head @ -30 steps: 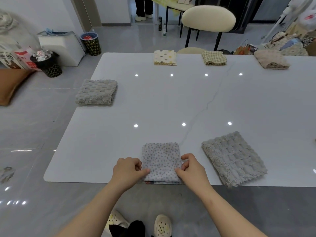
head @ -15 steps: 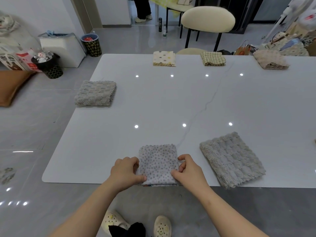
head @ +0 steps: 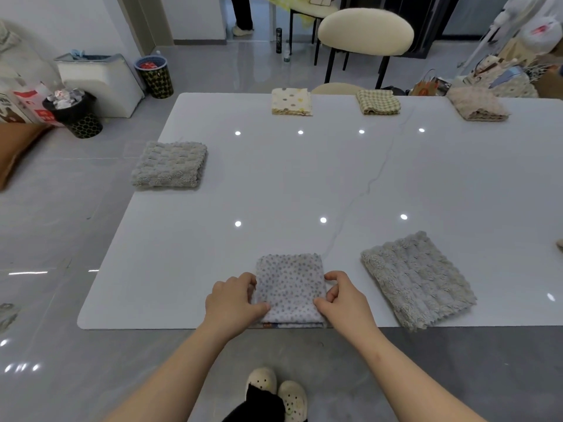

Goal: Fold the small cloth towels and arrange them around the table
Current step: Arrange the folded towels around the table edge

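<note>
A folded grey dotted towel lies flat on the white bench, right at its near edge and about midway between the two hands. The left hand grips the towel's left side, its fingers curled against the edge and the thumb laid on the cloth near the near-left corner. The right hand pinches the towel's right side in the same way, fingers bent at the edge and thumb pressing down on top. Just to the right, apart from the dotted towel, a folded shaggy grey towel sits skewed, with one corner reaching the near edge of the bench. At the left edge lies a folded grey waffle towel, slightly overhanging. Along the far edge sit three folded towels, spaced apart: a cream spotted towel, a green checked towel and a fluffy beige towel to the far right. Beyond the bench stands a cream padded chair, and two patterned bins stand on the floor to the far left.
</note>
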`<state>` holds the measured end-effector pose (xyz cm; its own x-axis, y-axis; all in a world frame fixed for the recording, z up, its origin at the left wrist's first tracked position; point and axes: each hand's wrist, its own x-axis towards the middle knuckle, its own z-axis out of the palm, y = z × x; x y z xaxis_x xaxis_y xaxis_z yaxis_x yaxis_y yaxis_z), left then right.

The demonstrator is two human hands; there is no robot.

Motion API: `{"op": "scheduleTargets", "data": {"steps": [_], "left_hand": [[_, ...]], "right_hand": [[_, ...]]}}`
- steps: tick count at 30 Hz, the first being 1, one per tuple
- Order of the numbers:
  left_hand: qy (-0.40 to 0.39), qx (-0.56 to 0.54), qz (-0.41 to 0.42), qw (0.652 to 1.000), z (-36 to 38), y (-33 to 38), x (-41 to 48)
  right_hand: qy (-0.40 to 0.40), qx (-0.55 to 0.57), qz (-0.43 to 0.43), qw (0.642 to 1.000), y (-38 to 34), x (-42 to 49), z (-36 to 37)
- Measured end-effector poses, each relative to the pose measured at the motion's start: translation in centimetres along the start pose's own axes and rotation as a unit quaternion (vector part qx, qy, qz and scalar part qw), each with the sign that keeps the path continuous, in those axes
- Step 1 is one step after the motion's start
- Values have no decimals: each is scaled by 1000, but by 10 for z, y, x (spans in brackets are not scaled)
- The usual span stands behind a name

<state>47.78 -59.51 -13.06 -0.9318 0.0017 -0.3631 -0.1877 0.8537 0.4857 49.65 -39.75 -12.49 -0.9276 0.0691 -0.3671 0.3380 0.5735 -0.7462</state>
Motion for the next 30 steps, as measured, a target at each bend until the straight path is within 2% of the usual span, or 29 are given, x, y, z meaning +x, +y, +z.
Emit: {"op": "scheduleTargets", "data": {"steps": [3,7,11,17,24,30], "left_hand": [[-10,-28,-6,1000,-4,0,2],[16,-95,-2,995,-10,5,6],[38,-59,78,994,-17,25,15],[-3,-45,162,986,-11,76,23],[-27,-52,172,983,22,141,32],[-31,-66,143,987,64,186,34]], "right_hand": [[8,11,18,1000,-4,-1,3],[34,48,44,997,-6,-1,2],[86,72,50,992,-9,-1,-7],[145,93,28,985,-10,4,-49],[158,58,3,986,18,14,-102],[155,-54,-42,986,56,29,-156]]}}
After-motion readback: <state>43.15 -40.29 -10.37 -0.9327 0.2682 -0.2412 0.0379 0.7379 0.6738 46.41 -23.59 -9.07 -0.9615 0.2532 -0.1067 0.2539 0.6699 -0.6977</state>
